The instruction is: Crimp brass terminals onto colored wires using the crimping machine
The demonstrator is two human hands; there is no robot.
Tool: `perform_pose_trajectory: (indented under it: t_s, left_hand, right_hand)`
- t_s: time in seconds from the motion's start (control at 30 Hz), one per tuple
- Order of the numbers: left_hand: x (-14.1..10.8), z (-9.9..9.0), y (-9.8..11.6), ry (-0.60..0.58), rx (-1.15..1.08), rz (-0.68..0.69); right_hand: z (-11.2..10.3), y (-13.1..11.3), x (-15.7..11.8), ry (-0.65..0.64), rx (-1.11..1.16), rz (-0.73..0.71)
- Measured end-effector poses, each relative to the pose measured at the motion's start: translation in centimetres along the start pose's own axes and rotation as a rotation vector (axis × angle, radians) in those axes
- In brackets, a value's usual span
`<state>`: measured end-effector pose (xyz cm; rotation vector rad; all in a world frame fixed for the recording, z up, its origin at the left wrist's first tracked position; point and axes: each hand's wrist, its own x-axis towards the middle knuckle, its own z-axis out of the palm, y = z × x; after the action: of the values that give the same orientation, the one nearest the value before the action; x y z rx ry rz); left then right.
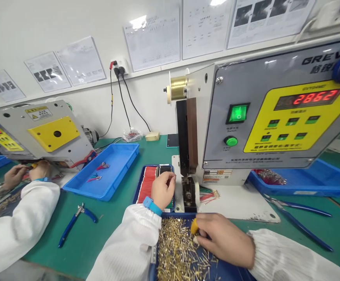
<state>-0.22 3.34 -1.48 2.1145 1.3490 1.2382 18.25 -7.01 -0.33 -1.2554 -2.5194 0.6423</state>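
Note:
My left hand (163,190), with a blue wrist strap, is closed in a pinch over the tray of red wires (148,182); what its fingertips hold is too small to make out. Beside it stands the machine's black lower fixture (189,194). My right hand (224,239) is closed, with a yellow cover (194,226) on one fingertip, over the blue tray (236,273) of gold metal pins (176,249). Whether a pin is between those fingers is hidden. Wires with crimped ends (212,196) lie on the white machine base (237,201).
Blue-handled pliers (304,222) lie at right near a blue bin (313,183). Blue cutters (76,222) and another blue tray (102,169) are at left. A co-worker's hands (26,173) are at a second machine (50,132).

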Motion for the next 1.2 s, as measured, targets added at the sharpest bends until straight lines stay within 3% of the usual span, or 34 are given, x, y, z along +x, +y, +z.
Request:
perform_pose_trajectory:
  t_s: [0.17, 0.4, 0.7, 0.9, 1.2]
  left_hand:
    - [0.0, 0.0, 0.1, 0.0, -0.003, 0.0]
    - [0.1, 0.0, 0.0, 0.003, 0.0, 0.0]
    - [0.3, 0.2, -0.2, 0.003, 0.012, 0.024]
    - [0.3, 0.2, -0.2, 0.001, 0.014, 0.026]
    - [0.2, 0.1, 0.0, 0.005, 0.007, 0.024]
  right_hand:
    - [-0.1, 0.1, -0.1, 0.01, 0.016, -0.042]
    - [-0.2, 0.0, 0.0, -0.007, -0.001, 0.035]
    - [-0.7, 0.0, 0.1, -0.004, 0.038, -0.02]
    - [-1.1, 0.2, -0.1, -0.016, 0.027, 0.055]
    - [-0.6, 0.5, -0.1, 0.014, 0.082, -0.023]
